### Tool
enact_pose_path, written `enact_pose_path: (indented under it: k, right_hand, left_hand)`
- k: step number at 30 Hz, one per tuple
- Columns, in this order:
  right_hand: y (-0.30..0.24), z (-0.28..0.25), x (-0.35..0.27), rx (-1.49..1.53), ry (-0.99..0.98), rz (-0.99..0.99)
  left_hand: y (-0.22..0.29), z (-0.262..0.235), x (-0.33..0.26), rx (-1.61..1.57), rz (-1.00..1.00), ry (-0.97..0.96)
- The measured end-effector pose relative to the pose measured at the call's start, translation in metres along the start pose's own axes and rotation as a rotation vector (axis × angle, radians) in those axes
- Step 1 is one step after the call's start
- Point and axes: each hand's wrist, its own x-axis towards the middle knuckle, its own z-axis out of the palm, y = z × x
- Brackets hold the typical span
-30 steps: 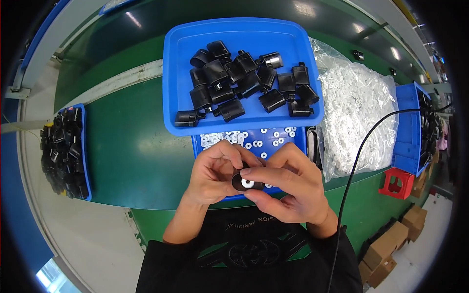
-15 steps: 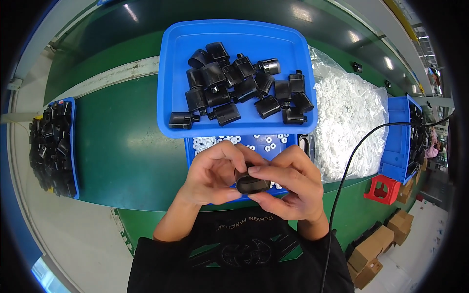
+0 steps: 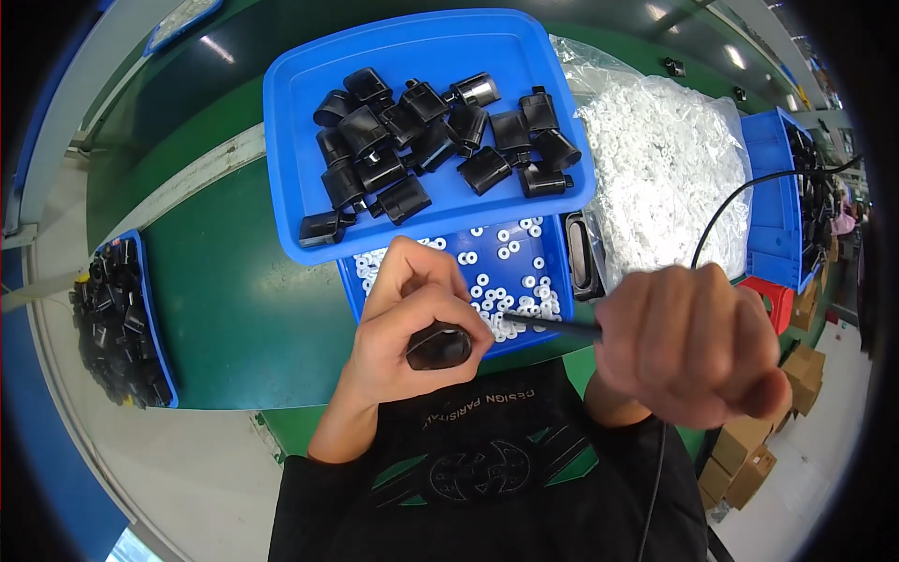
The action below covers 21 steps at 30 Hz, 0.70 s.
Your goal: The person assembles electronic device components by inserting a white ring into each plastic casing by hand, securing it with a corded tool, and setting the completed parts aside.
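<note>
My left hand [image 3: 398,323] is closed round a black plastic housing [image 3: 440,348], its rounded end facing up toward me. In my right hand [image 3: 688,342], a fist, is a tool with a long thin dark shaft [image 3: 557,326]. Its handle is mostly hidden by the fingers, and the shaft points left over a low blue tray [image 3: 564,272]. Small white ring washers [image 3: 482,280] lie scattered in that tray, with the shaft's tip above some of them. Resting over its far side is a larger blue tray [image 3: 281,201] with several similar black housings [image 3: 403,199].
A clear bag of white washers [image 3: 665,178] lies right of the trays, beside a black oval-framed object [image 3: 582,255]. Blue bins of black parts stand far left [image 3: 154,309] and far right [image 3: 768,206]. A black cable [image 3: 726,201] hangs at the right, near a red stool [image 3: 773,302].
My right hand has let go of the housing, moved right and taken hold of the thin-shafted tool. My left hand keeps the housing alone. The view has shifted slightly.
</note>
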Motion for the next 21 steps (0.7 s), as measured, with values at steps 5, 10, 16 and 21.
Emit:
enact_pose_path:
  k: [5, 10, 16, 21]
  right_hand:
    - [0.006, 0.021, -0.005, 0.176, -0.033, 0.016]
    - [0.01, 0.033, 0.003, -0.128, -0.007, 0.21]
    - [0.01, 0.033, 0.012, -0.191, -0.072, 0.297]
    - [0.015, 0.029, 0.003, -0.209, -0.044, 0.293]
  left_hand:
    - [0.007, 0.001, -0.001, -0.039, -0.16, -0.076]
    - [0.015, 0.003, 0.007, -0.106, -0.222, -0.15]
    - [0.023, 0.005, 0.008, -0.146, -0.34, -0.162]
    - [0.029, 0.006, 0.011, -0.134, -0.361, -0.202]
